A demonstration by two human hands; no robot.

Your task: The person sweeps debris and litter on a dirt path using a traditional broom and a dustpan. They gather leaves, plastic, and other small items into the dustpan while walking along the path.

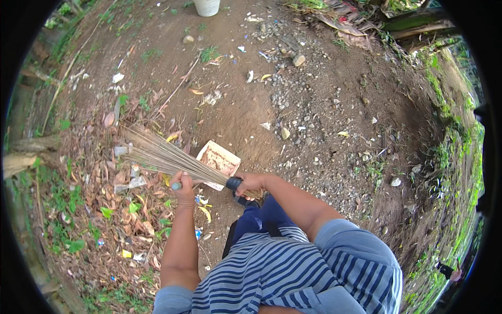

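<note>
My right hand (251,186) is closed round the bound grip of a stick broom (172,157), just behind its black band. The broom's thin, pale ribs fan out to the upper left, above the leaf litter. My left hand (183,189) is a fist round a rod with a rounded, blue-green end. This rod looks like the handle of the cream dustpan (230,153), though the broom hides part of where they join. Reddish-brown dirt coats the inside of the dustpan, which lies in front of my feet. The broom crosses over its near side.
Dry leaves (112,191) and scraps of litter cover the ground on the left. Small stones (308,112) are scattered over the bare soil ahead and right. A white bucket (207,6) stands at the far edge. A thick trunk (418,23) lies at the far right.
</note>
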